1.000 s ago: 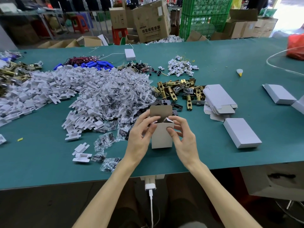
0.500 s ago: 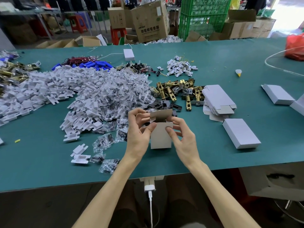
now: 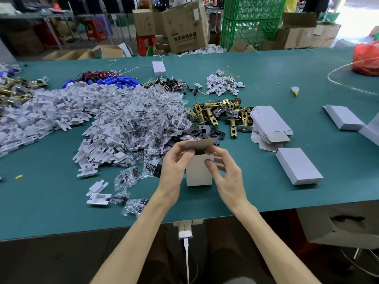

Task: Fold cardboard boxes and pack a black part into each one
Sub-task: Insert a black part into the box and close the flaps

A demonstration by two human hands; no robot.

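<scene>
A small white cardboard box (image 3: 198, 173) stands upright in the middle near the table's front edge, its grey top flap (image 3: 200, 143) bent forward. My left hand (image 3: 174, 168) grips the box's left side, fingers on the flap. My right hand (image 3: 226, 175) holds the right side, thumb pressed on the front. Black metal plates (image 3: 202, 130) lie just behind the box. A stack of flat unfolded boxes (image 3: 269, 125) lies to the right, and a closed white box (image 3: 298, 166) rests in front of it.
The green table (image 3: 51, 201) carries a heap of white plastic pieces (image 3: 61, 115), bagged small parts (image 3: 151, 119), brass latches (image 3: 219, 112) and blue cylinders (image 3: 117, 80). More closed boxes (image 3: 343, 117) sit at the far right. A white charger (image 3: 185, 234) hangs at the front edge.
The top flap has been bent down and forward over the box opening. My left fingers have moved up onto the flap; the box stays in the same spot.
</scene>
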